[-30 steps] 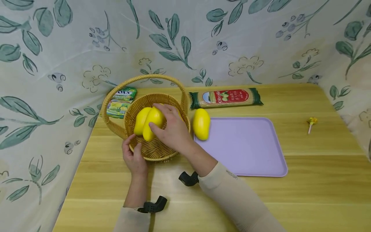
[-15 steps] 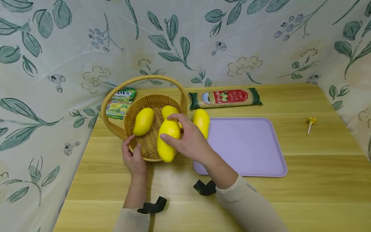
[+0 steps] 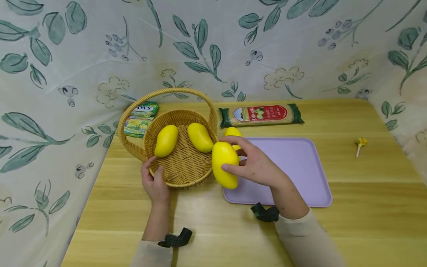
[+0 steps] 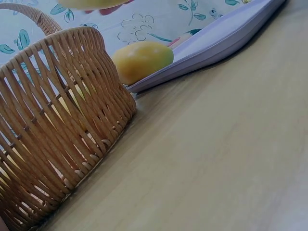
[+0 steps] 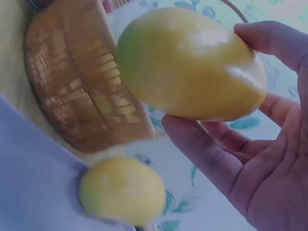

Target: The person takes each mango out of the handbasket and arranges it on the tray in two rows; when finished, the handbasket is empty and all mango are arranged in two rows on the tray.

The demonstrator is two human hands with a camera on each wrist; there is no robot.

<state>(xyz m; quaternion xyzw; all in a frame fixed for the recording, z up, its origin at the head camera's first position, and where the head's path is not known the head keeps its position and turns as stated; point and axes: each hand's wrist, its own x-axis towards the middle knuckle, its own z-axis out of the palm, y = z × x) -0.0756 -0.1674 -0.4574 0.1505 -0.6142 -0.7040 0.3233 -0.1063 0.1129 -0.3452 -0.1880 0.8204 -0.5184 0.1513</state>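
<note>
Fingers (image 3: pixel 237 140) pinch one mango (image 3: pixel 225 167), partly hiding another mango (image 3: pixel 232 131) near the basket (image 3: pixel 181 168).

Person's left hand (image 3: pixel 156 185) and right hand (image 3: pixel 257 166), both bare, beige-sleeved.
Left sleeve (image 3: pixel 151 254) and right sleeve (image 3: pixel 308 243) are light beige, ending on the forearm; fold line crosses the right one near its edge. Left wrist camera (image 3: pixel 176 239) is black: bent stub, small round holes. Right wrist camera (image 3: pixel 265 213) likewise black, elbow-shaped, blunt end.

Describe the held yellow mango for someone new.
Head view: find the round tan wicker basket. Just right, by the left edge of the rectangular lilac tray, is the oval yellow mango: the only one gripped, by the right hand.
</note>
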